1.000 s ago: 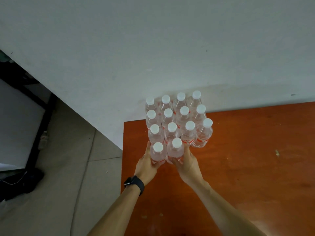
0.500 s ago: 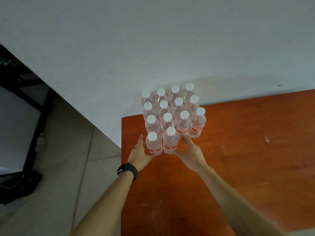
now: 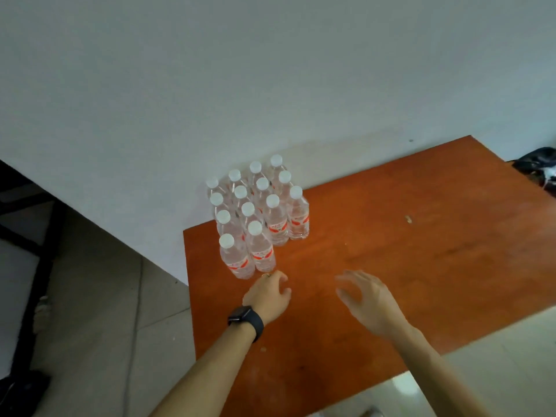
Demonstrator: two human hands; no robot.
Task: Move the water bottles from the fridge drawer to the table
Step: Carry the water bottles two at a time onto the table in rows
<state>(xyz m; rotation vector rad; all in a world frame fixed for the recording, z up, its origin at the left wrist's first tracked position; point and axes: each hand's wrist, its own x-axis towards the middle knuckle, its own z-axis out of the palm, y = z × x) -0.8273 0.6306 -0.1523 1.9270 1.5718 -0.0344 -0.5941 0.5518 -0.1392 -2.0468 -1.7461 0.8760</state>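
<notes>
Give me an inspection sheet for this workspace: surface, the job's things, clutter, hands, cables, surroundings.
Surface: orange-brown wooden table, its far left corner against a white wall.
Job's things: water bottles, white caps, red labels, upright and packed together at that corner.
Clutter: small pale scrap on the wood.
Hands: left hand just in front of the nearest bottles, empty; right hand open above the table, blurred.
Cables: nothing seen clearly.
Surroundings: tiled floor; dark frame at left; dark object beyond the table's far right corner.

You're in a plain, sparsely furnished room: bare white wall (image 3: 270, 70) across the top, orange wooden table (image 3: 406, 266) at right, grey tiled floor (image 3: 105, 311) lower left.
</notes>
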